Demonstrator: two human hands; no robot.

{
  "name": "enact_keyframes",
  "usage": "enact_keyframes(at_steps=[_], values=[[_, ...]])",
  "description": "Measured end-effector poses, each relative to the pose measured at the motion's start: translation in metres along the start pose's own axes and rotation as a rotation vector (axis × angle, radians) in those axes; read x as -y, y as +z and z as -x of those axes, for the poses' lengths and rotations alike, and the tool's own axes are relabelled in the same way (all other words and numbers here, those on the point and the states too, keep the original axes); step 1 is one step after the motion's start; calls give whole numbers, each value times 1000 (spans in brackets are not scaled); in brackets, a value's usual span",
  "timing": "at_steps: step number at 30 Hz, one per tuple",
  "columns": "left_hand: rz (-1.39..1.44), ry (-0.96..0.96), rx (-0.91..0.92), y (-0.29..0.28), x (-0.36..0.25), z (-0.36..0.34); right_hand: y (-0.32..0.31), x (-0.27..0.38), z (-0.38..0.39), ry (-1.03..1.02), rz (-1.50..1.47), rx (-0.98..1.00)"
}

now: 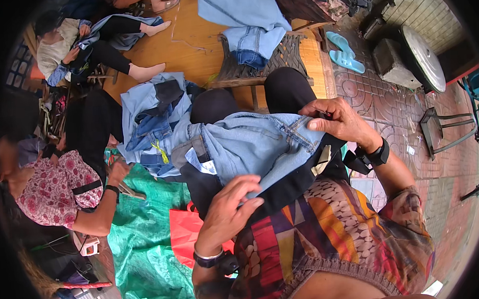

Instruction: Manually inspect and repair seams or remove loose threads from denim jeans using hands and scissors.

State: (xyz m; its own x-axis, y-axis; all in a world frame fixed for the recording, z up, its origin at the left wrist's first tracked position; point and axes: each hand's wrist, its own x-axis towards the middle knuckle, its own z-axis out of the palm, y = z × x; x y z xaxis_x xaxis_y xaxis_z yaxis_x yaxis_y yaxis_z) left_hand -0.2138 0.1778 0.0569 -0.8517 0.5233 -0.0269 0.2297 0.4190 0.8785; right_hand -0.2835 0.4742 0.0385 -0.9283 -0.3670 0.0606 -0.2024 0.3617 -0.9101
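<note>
Pale blue denim, a pair of jeans (255, 146), lies bunched across the person's lap, and both hands have it. The right hand (337, 121) pinches the seamed edge near the waistband between thumb and fingertips, something small and dark caught in the pinch that I cannot make out. The left hand (228, 203) is curled over the lower fold, fingers pressing the cloth down against the dark fabric (284, 193) beneath.

From where I stand, the work looks like close handling of that stitched edge. I'd judge it goes best if the left hand keeps the cloth taut toward the body, so the seam lies flat under the right thumb, and the pinch stays close to the stitching rather than out on the loose fold.

Just beyond the knees sits a heap of more jeans (155, 124), and a wooden stool (257, 68) with denim draped on it. A green tarp (147, 244) covers the floor to the left, where another person in a floral top (57, 189) sits working.
</note>
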Motion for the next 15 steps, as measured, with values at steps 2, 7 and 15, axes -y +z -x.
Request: enact_keyframes(at_steps=[2, 7, 15], values=[[-46, 38, 7, 16, 8, -15, 3, 5, 0, 33, -70, 15], [-94, -274, 136, 30, 27, -32, 5, 11, 7, -116, -125, -145], [-156, 125, 109, 30, 27, -22, 3, -30, 7, 136, -208, -323]])
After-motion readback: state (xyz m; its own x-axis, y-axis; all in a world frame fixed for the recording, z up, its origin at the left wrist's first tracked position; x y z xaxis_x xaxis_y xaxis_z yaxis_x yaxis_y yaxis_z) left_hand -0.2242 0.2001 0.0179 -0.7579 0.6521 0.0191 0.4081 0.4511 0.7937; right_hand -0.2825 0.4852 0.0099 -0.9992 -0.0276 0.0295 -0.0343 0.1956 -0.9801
